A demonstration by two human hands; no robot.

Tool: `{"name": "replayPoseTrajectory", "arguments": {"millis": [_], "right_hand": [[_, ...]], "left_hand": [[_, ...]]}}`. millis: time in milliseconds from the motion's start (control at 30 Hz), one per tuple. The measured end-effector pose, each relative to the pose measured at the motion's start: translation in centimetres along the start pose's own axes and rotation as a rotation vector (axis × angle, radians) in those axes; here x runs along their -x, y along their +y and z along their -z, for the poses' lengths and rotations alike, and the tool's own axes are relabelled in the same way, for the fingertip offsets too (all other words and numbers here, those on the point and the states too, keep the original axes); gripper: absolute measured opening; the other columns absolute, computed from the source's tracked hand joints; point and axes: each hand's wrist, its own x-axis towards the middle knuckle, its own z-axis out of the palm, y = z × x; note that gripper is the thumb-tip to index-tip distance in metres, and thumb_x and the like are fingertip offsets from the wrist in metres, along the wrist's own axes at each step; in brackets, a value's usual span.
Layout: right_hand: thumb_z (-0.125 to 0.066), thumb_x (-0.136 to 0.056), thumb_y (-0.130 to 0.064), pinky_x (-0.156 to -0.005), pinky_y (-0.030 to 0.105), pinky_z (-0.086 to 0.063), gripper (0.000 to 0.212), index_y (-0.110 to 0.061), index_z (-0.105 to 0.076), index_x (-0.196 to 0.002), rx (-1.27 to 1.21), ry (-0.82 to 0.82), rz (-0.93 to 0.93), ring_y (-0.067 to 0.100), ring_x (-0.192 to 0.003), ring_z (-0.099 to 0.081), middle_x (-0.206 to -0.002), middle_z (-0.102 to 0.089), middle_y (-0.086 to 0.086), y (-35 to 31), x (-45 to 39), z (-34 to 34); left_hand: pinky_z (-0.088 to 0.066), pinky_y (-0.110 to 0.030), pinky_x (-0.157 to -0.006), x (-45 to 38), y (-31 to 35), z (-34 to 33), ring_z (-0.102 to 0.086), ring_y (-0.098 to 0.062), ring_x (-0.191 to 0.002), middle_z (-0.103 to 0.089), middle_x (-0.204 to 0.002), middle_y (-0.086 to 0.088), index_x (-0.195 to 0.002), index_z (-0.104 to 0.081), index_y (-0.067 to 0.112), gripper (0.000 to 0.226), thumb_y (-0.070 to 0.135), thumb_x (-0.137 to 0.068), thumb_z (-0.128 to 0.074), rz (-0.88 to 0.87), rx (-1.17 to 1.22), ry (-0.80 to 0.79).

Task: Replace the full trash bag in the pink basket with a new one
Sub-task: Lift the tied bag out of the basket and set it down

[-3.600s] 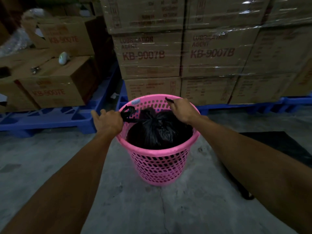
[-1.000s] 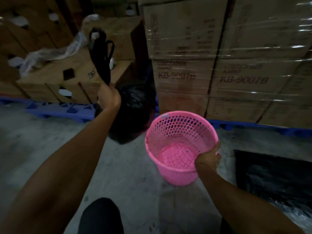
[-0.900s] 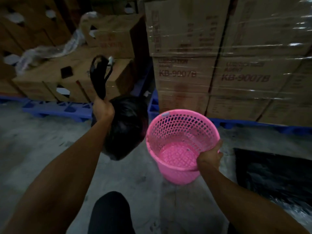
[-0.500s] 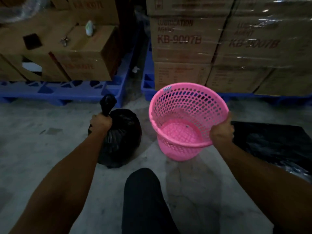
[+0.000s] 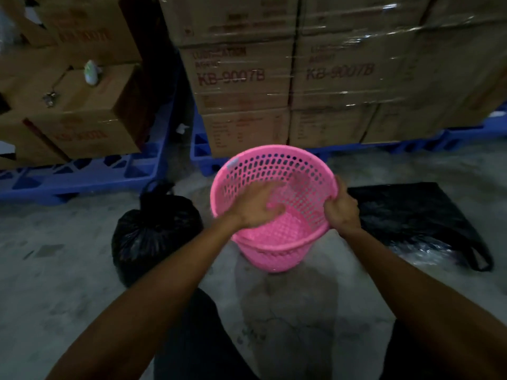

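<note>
The pink basket (image 5: 296, 171) is tilted toward me on the concrete floor, with nothing inside it. My right hand (image 5: 341, 208) grips its right rim. My left hand (image 5: 258, 205) is over the basket's mouth with fingers spread, holding nothing; it is blurred. The full black trash bag (image 5: 153, 231), tied at the top, stands on the floor just left of the basket, apart from both hands. A flat black bag (image 5: 406, 215) lies on the floor right of the basket.
Blue pallets (image 5: 90, 174) carry stacked cardboard boxes (image 5: 238, 78) close behind the basket and to the left. My dark-clothed knee (image 5: 197, 338) is at the bottom centre. Crinkled clear plastic (image 5: 422, 250) lies by the flat bag.
My left hand set the full bag on the floor, let go of it, and moved right over the basket's mouth. My right hand kept its hold on the rim.
</note>
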Motion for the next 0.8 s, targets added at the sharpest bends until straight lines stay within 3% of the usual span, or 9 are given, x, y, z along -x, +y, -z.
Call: {"name": "replayPoseTrajectory", "arguments": {"millis": [67, 167, 233, 333, 433, 533, 600, 700, 800], "right_hand": [[-0.050, -0.086, -0.013, -0.098, 0.042, -0.046, 0.065, -0.036, -0.031, -0.144, 0.003, -0.058, 0.028, 0.040, -0.113, -0.059, -0.128, -0.059, 0.020, 1.7, -1.1, 2.0], [-0.054, -0.092, -0.028, -0.087, 0.047, -0.056, 0.048, -0.039, -0.040, -0.137, -0.142, -0.193, 0.032, 0.033, -0.103, -0.065, -0.125, -0.063, 0.011, 5.1, -2.4, 4.4], [-0.043, -0.098, -0.044, -0.072, 0.042, -0.060, 0.034, -0.030, -0.054, -0.127, -0.313, -0.251, -0.061, 0.026, -0.086, -0.068, -0.117, -0.066, 0.009, 7.6, -3.6, 4.6], [-0.046, -0.096, -0.045, -0.059, 0.033, -0.054, 0.038, -0.022, -0.055, -0.124, -0.346, -0.178, -0.251, 0.024, -0.073, -0.063, -0.120, -0.061, 0.014, 13.6, -6.2, 3.7], [-0.069, -0.079, -0.045, -0.044, 0.029, -0.053, 0.073, -0.025, -0.032, -0.139, -0.216, -0.094, -0.452, 0.037, -0.096, -0.061, -0.134, -0.048, 0.017, 21.4, -9.5, 1.7], [-0.071, -0.083, -0.030, -0.047, 0.034, -0.056, 0.085, -0.025, -0.016, -0.148, -0.251, -0.122, -0.656, 0.030, -0.099, -0.052, -0.125, -0.042, 0.005, 24.2, -10.2, -0.5], [-0.062, -0.091, -0.019, -0.057, 0.035, -0.060, 0.060, -0.013, -0.032, -0.143, -0.229, -0.159, -0.679, 0.029, -0.100, -0.055, -0.130, -0.051, 0.009, 25.0, -10.6, -1.7], [-0.043, -0.099, -0.019, -0.105, 0.039, -0.042, 0.043, -0.003, -0.044, -0.139, -0.104, -0.025, -0.626, 0.036, -0.128, -0.049, -0.144, -0.047, 0.018, 23.7, -11.6, -1.9], [-0.045, -0.096, -0.022, -0.104, 0.042, -0.041, 0.041, -0.006, -0.054, -0.133, -0.220, 0.135, -0.538, 0.042, -0.123, -0.052, -0.134, -0.057, 0.019, 17.8, -12.1, 0.5]], "left_hand": [[-0.031, -0.028, -0.112, -0.5, 3.9, -3.6, -0.044, -0.024, -0.136, -0.042, -0.152, -0.008, -0.151, -0.030, 0.019, 0.085, 0.053, -0.082, -0.065, -0.032, 0.073, -0.347], [-0.032, -0.020, -0.103, -1.8, 6.7, -8.5, -0.046, -0.026, -0.134, -0.040, -0.153, -0.010, -0.156, -0.011, 0.021, 0.091, 0.040, -0.087, -0.067, -0.039, 0.129, -0.616], [-0.038, -0.018, -0.095, -2.4, 6.4, -9.8, -0.055, -0.025, -0.122, -0.048, -0.146, -0.010, -0.156, -0.010, 0.027, 0.088, 0.029, -0.088, -0.067, -0.033, 0.217, -0.674], [-0.040, -0.005, -0.076, -2.9, 5.9, -10.5, -0.059, 0.005, -0.086, -0.053, -0.136, -0.007, -0.154, -0.013, 0.031, 0.087, 0.018, -0.088, -0.068, -0.010, 0.333, -0.658], [-0.043, -0.006, -0.079, -3.1, 5.6, -10.5, -0.061, 0.005, -0.089, -0.052, -0.134, -0.001, -0.153, -0.016, 0.036, 0.089, 0.017, -0.085, -0.069, -0.004, 0.393, -0.648], [-0.049, -0.022, -0.093, -3.3, 5.2, -10.7, -0.063, -0.016, -0.110, -0.051, -0.140, 0.006, -0.151, -0.017, 0.043, 0.090, 0.028, -0.079, -0.068, -0.015, 0.358, -0.652], [-0.049, -0.028, -0.096, -3.4, 5.0, -10.9, -0.062, -0.018, -0.113, -0.051, -0.141, 0.008, -0.150, -0.016, 0.046, 0.090, 0.032, -0.076, -0.066, -0.019, 0.356, -0.660], [-0.050, -0.030, -0.098, -3.3, 5.5, -10.4, -0.063, -0.017, -0.110, -0.051, -0.141, 0.011, -0.151, -0.016, 0.045, 0.091, 0.029, -0.077, -0.066, -0.012, 0.353, -0.677], [-0.048, -0.027, -0.097, -3.2, 6.1, -9.8, -0.063, -0.015, -0.107, -0.052, -0.135, 0.011, -0.150, -0.016, 0.047, 0.090, 0.023, -0.080, -0.068, 0.035, 0.323, -0.685]]}}
